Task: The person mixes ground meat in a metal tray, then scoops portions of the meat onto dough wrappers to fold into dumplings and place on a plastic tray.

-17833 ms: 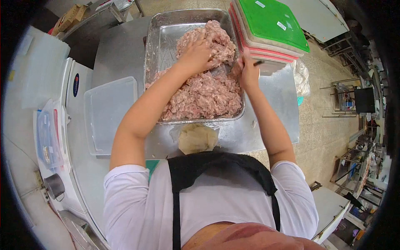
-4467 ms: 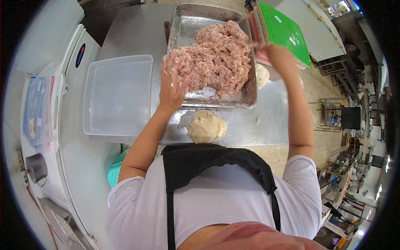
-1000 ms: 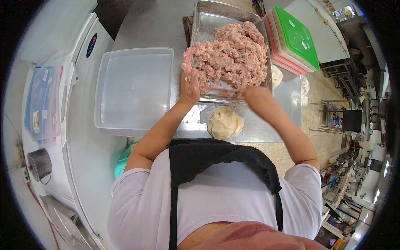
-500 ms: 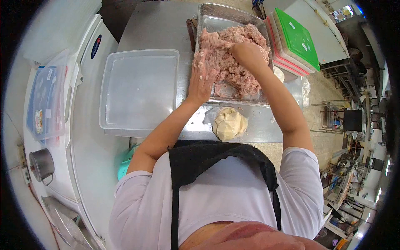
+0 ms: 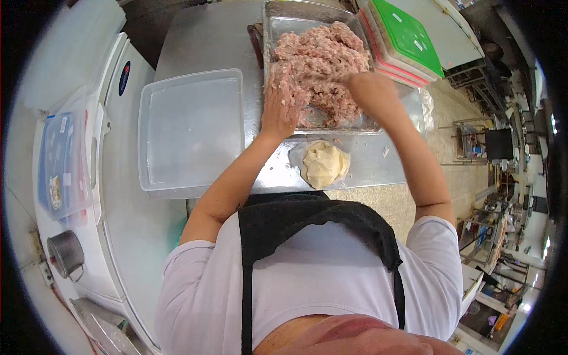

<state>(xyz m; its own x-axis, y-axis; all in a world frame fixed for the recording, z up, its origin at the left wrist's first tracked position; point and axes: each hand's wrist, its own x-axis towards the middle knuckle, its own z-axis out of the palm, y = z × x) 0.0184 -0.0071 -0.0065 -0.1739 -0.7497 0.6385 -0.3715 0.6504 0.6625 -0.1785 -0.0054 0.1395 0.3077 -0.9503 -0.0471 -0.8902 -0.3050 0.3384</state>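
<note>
A metal tray (image 5: 291, 25) holds a large mound of ground meat (image 5: 322, 53), pale pink and coarse. My left hand (image 5: 280, 113) lies at the tray's near left corner, fingers stretched out against the meat, with bits stuck to them. Over the right side of the tray, my right hand (image 5: 373, 94) is closed at the edge of the mound. Motion blurs it, and whatever its fingers may hold is hidden. A pale yellow dough-like lump (image 5: 325, 165) sits on clear plastic between the tray and my body.
Left of the tray lies a translucent plastic container or lid (image 5: 192, 130) on the metal table (image 5: 201, 35). Stacked containers with a green lid (image 5: 408, 35) stand at the right. A white freezer (image 5: 127, 177) borders the left side, with a metal pot (image 5: 66, 251) on white equipment beyond.
My right hand has pulled back from the middle of the meat toward the tray's right side. My left hand stays at the near left corner. The whole view has shifted slightly.
</note>
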